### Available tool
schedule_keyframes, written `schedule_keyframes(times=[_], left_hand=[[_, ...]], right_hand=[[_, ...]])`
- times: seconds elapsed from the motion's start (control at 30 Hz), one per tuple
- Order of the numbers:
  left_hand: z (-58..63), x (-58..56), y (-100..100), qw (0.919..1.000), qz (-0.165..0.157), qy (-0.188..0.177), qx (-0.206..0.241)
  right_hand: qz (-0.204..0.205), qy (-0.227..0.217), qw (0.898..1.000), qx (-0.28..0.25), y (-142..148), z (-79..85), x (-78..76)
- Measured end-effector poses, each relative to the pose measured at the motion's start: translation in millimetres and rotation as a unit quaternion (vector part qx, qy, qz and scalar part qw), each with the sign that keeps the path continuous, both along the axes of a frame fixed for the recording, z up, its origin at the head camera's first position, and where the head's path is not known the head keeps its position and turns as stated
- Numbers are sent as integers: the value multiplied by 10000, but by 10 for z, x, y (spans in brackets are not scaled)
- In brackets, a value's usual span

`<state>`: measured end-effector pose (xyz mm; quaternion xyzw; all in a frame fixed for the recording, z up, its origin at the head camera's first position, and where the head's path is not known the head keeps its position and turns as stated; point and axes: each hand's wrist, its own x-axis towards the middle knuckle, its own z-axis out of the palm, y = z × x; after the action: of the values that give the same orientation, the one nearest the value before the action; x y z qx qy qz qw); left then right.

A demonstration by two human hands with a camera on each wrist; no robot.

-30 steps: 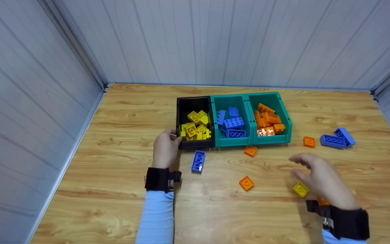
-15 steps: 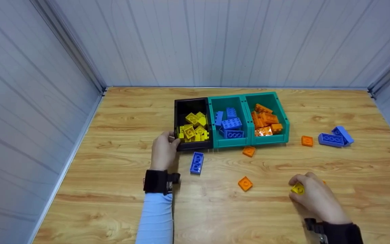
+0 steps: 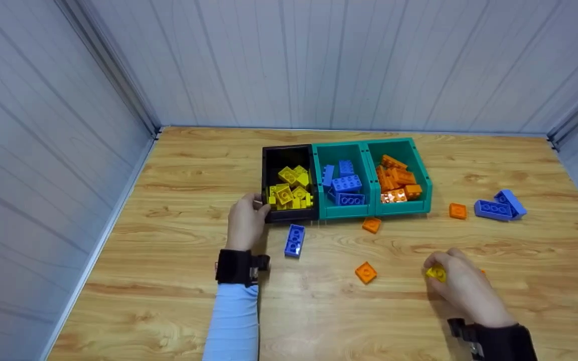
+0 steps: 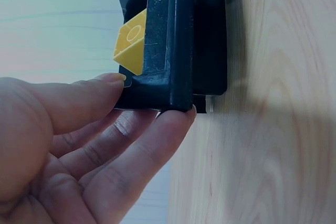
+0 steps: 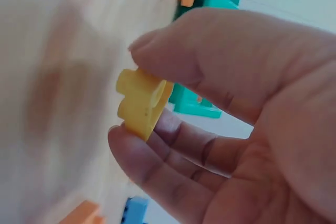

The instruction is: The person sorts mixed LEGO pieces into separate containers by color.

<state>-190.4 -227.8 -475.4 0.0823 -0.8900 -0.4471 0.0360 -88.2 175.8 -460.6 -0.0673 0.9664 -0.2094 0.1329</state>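
Between the thumb and fingers of my right hand (image 3: 462, 283) is a small square yellow building brick (image 3: 436, 273). The right wrist view shows this yellow brick (image 5: 140, 100) on edge, studs facing the table. My left hand (image 3: 246, 220) grips the front left corner of a black bin (image 3: 289, 215). In the left wrist view the thumb lies on the rim of the black bin (image 4: 181, 51) and the fingers are against its outer side. Several yellow bricks (image 3: 291, 190) lie inside it.
Two green bins (image 3: 344, 210) adjoin the black one, holding blue bricks (image 3: 346, 183) and orange bricks (image 3: 397, 175). A blue brick (image 3: 294, 240) and orange bricks (image 3: 366, 273) lie loose in front. At right are another orange brick (image 3: 458, 210) and two blue bricks (image 3: 493, 209).
My right hand has come down to the yellow brick, pinched it and moved it slightly left and away from me. The left hand has stayed at the black bin's corner.
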Motion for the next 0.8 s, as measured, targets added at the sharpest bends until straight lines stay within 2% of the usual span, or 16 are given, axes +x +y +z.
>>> schedule_keyframes(times=[0.2,0.37,0.47,0.63,0.8], left_hand=[[-4,-18,-6,9999,-26,83,-84],[-9,-24,-24,9999,-47,138,-86],[-9,-18,-33,9999,-35,141,-88],[-15,-12,-32,9999,32,124,-65],[-16,-14,2,9999,21,147,-11]], right_hand=[[217,453,9986,-155,-159,146,-125],[530,778,9954,-205,-399,340,-341],[861,991,9911,-217,-614,469,-533],[1551,1334,9784,-294,-1078,627,-925],[2052,1228,9706,-261,-1526,643,-1285]])
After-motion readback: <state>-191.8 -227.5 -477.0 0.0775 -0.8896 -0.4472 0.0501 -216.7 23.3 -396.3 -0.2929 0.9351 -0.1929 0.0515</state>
